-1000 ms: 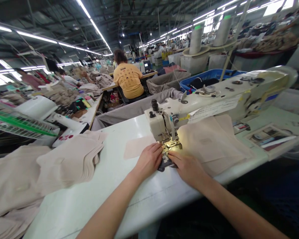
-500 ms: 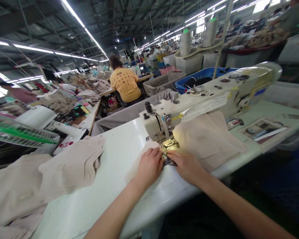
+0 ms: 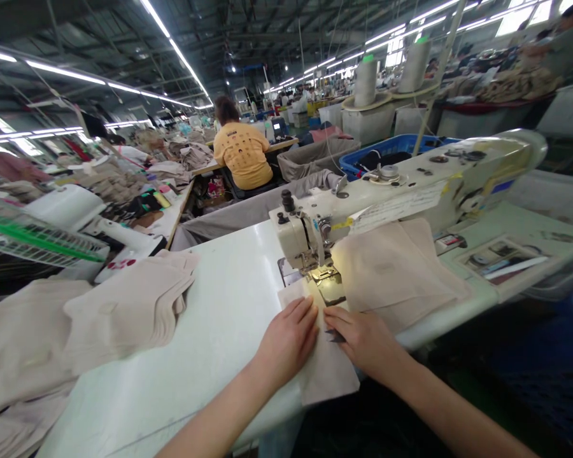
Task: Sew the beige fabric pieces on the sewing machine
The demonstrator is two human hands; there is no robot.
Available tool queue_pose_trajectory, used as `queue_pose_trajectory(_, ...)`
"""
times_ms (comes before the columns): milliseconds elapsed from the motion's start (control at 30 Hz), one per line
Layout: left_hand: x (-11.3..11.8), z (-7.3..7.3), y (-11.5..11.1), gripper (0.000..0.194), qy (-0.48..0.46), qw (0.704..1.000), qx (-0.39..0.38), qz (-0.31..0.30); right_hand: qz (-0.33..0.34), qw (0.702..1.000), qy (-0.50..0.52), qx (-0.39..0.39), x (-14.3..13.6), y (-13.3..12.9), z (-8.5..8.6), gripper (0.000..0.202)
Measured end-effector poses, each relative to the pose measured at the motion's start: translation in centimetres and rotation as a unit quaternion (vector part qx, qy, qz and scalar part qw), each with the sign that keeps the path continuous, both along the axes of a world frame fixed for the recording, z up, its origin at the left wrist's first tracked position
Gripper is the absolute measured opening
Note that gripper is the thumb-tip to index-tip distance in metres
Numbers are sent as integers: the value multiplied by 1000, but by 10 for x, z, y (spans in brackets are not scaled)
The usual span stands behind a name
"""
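we judge the step in hand to be guiding a pale beige, oblong cloth panel [image 3: 327, 366] at the stitching end of a cream-coloured metal sewing machine [image 3: 293, 238], just beyond our two grips. our left grip [image 3: 289, 343] lies palm down on the panel, fingers together and slightly bent; we cannot tell whether it pinches the cloth or only presses it. our right grip [image 3: 363, 343] is drawn narrow, fingertips at the panel's right edge; whether cloth is caught between them, we cannot tell.

the next move, as we see it, calls for light, even pressure from both grips, a straight edge, and fingertips clear of the stitching parts, which are too small to make out well. a shiny, brass-coloured metal plate [image 3: 332, 286] sits just beyond our right fingertips.

the panel runs from the stitching end, beneath our left grip, to the near edge of the smooth, pale green worktop [image 3: 219, 318]. it looks thin, plain and mostly flat, with straight edges; we think it would crease if pushed. beyond our right grip, broad beige fabric panels [image 3: 386, 267] lie beside the machine; well left of our left grip is a layered stack of beige fabric pieces [image 3: 119, 318].
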State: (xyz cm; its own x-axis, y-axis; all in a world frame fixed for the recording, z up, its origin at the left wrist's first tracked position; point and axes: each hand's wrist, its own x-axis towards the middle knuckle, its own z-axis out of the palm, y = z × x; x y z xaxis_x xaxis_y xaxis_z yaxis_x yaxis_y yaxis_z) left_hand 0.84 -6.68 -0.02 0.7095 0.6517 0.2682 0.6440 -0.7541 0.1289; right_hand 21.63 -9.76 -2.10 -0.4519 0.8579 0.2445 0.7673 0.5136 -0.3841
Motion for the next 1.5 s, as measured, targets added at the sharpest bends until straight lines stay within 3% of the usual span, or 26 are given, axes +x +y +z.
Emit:
queue_pose_trajectory(433, -5, 5, 48, 23, 3, 1000, 10, 17, 4, 999, -1, -37, -8, 52, 18, 31)
queue_pose_trajectory(567, -7, 9, 59, 25, 9, 1000, 1, 20, -11, 999, 11, -44, -8, 54, 22, 31)
queue_pose_trajectory(667, -7, 9, 52, 31, 17, 999, 3, 34, -55, 997, 21, -43, -5, 41, 22, 32)
queue_pose_trajectory(767, -3, 5, 31, 32, 24, 998, 11, 53, -107, 994, 2, -34, -4, 22, 17, 28)
queue_pose_trajectory(933, 3, -8, 0, 44, 45, 997, 15, 58, -124, 992, -30, -16, -5, 8, 4, 23)
queue_pose_trajectory(1500, -1, -15, -2, 46, 21, 998, 11, 66, -116, 993, -18, 20, -5, 9, -10, 35)
